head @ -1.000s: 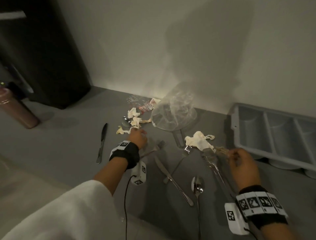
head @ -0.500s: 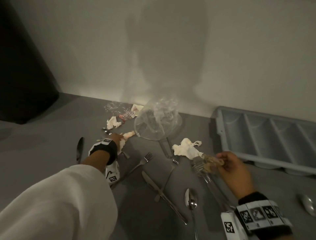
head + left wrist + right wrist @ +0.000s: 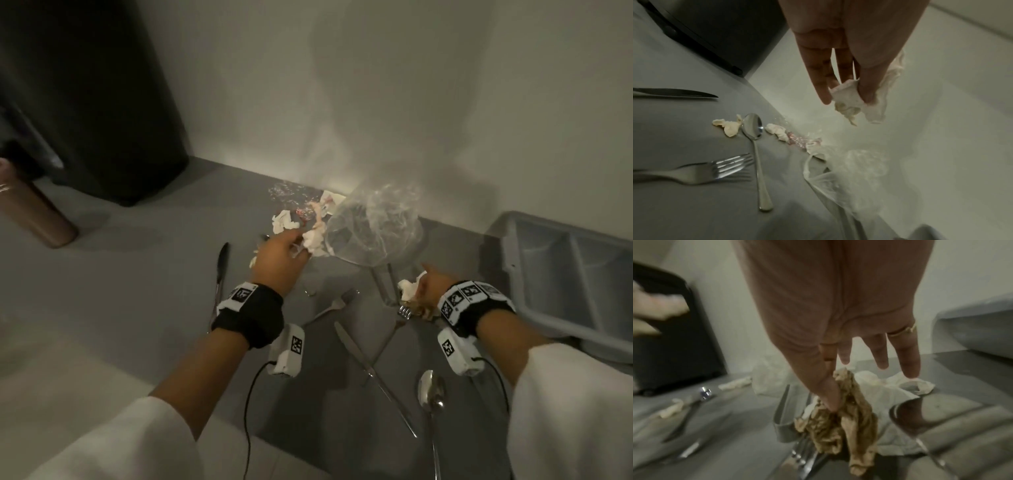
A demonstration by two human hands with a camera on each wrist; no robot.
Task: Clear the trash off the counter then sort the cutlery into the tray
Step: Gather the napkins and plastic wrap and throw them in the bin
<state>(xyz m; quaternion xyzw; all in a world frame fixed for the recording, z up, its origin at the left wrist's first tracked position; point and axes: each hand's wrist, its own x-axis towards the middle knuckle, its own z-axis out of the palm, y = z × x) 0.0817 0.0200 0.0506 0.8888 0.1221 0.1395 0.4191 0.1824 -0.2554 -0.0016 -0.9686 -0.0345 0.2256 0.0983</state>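
Note:
My left hand (image 3: 297,249) is raised above the grey counter (image 3: 144,274) and pinches a crumpled white tissue (image 3: 851,99) between thumb and fingers, beside the clear plastic bag (image 3: 373,233). My right hand (image 3: 430,284) pinches a crumpled brown paper (image 3: 851,421) with thumb and forefinger, its other fingers straight, just over a white napkin (image 3: 890,394) and a fork's tines (image 3: 405,311). More tissue scraps (image 3: 729,126) and a shiny wrapper (image 3: 303,214) lie near the wall. A spoon (image 3: 753,128), fork (image 3: 715,170) and knife (image 3: 674,93) lie on the counter. The grey cutlery tray (image 3: 513,274) stands at the right.
A tall black bin-like box (image 3: 92,102) stands at the back left against the wall, with a brown bottle (image 3: 34,212) beside it. Another knife (image 3: 373,377) and a spoon (image 3: 431,394) lie near the counter's front edge between my arms.
My left hand has lifted a white tissue off the counter. My right hand has carried the brown paper forward over the white napkin.

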